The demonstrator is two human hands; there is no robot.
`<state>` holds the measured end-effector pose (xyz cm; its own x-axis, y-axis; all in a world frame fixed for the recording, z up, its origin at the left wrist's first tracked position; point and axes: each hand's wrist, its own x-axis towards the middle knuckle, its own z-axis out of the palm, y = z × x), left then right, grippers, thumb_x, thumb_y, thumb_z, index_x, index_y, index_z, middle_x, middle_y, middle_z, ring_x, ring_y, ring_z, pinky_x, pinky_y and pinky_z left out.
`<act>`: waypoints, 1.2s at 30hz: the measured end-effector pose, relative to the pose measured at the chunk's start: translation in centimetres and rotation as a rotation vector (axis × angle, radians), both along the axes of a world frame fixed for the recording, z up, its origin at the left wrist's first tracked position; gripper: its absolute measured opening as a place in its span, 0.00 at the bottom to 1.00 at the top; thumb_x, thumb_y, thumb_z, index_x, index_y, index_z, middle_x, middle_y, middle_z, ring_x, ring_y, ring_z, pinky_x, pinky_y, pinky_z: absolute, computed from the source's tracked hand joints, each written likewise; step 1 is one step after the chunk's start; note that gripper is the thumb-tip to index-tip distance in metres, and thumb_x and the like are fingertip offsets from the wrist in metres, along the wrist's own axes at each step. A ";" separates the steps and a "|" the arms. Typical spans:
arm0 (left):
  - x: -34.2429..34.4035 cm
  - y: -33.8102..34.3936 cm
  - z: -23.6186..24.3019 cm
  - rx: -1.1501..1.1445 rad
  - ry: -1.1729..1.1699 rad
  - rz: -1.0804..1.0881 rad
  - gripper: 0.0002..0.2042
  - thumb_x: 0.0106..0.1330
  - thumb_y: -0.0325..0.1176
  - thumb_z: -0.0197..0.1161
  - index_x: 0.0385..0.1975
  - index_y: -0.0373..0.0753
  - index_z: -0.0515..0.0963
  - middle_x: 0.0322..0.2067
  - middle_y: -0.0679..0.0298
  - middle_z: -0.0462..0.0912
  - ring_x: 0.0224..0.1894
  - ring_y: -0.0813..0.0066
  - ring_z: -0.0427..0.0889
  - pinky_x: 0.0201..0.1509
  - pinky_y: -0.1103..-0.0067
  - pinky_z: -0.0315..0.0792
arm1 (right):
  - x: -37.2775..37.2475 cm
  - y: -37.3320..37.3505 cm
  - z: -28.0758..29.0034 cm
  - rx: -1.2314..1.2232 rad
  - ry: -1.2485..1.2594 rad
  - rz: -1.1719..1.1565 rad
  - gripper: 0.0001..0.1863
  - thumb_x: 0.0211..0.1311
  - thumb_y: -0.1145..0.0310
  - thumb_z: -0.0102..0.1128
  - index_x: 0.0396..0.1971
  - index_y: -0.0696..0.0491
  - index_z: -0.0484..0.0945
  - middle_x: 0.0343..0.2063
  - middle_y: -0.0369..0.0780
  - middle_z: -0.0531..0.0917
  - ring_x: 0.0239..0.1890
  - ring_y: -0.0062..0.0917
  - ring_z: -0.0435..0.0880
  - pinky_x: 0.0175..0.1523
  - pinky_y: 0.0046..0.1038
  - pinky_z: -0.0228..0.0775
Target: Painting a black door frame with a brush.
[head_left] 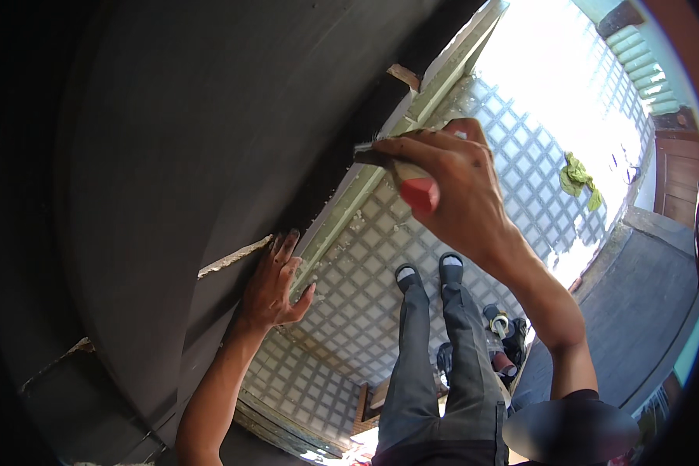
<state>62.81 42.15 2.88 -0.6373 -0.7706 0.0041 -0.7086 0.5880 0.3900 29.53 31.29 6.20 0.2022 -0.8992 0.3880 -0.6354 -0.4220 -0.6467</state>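
Dark board [210,116], nearest the camera in the head view, fills the left side of the scene; its face is matt black, and a ragged, pale edge [233,258] shows just beside the left hand. Along the board's right-hand border runs a pale green strip [357,194], set on a slant, with white flecks scattered about it.

Left hand [272,283]: laid on the border of the board, fingers extended and slightly parted, thumb held away from them; the fingertips are smudged dark. Right hand [466,175]: closed around a tool [419,194] with a red and pale body and a dark head. The tool is over the board's right-hand border, farther along it than the left hand; whether its head touches the board cannot be told.

Below lies a floor [365,287] patterned in diamonds, brightly sunlit toward its far end. A crumpled green cloth [576,180] lies near the floor's right edge. The person stands on the floor in grey trousers [466,349] and dark slippers [451,268]. Beside the legs is a cluster of small objects [499,320], partly hidden. A grey panel [621,295] occupies the right side, with a brown door [679,175] beyond it.
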 end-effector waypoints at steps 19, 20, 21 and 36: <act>-0.4 -0.1 0.2 -0.007 -0.009 0.009 0.26 0.59 0.36 0.67 0.53 0.34 0.66 0.67 0.39 0.64 0.67 0.33 0.67 0.70 0.50 0.65 | 1.9 -0.6 -1.4 -0.230 0.209 -0.126 0.17 0.54 0.82 0.59 0.43 0.53 0.85 0.41 0.40 0.89 0.45 0.29 0.88 0.63 0.42 0.65; -0.2 0.0 0.3 -0.006 -0.016 0.013 0.26 0.59 0.36 0.67 0.53 0.34 0.66 0.67 0.39 0.64 0.67 0.33 0.67 0.70 0.50 0.65 | 2.2 -0.2 -0.6 -0.122 0.117 -0.013 0.17 0.53 0.82 0.59 0.43 0.52 0.85 0.41 0.40 0.89 0.45 0.30 0.87 0.63 0.42 0.65; 0.2 0.2 0.6 -0.004 -0.030 0.021 0.26 0.59 0.36 0.67 0.53 0.33 0.66 0.67 0.39 0.64 0.67 0.33 0.66 0.70 0.50 0.65 | 2.5 0.0 0.2 -0.014 0.020 0.099 0.18 0.53 0.82 0.60 0.44 0.52 0.85 0.41 0.40 0.89 0.45 0.30 0.87 0.62 0.42 0.65; -0.6 -0.3 0.1 0.016 0.037 0.012 0.27 0.57 0.35 0.69 0.54 0.33 0.66 0.66 0.36 0.64 0.67 0.32 0.66 0.71 0.49 0.61 | -1.9 0.8 1.4 0.080 -0.439 0.042 0.14 0.53 0.76 0.70 0.42 0.52 0.87 0.35 0.43 0.88 0.39 0.33 0.85 0.51 0.35 0.72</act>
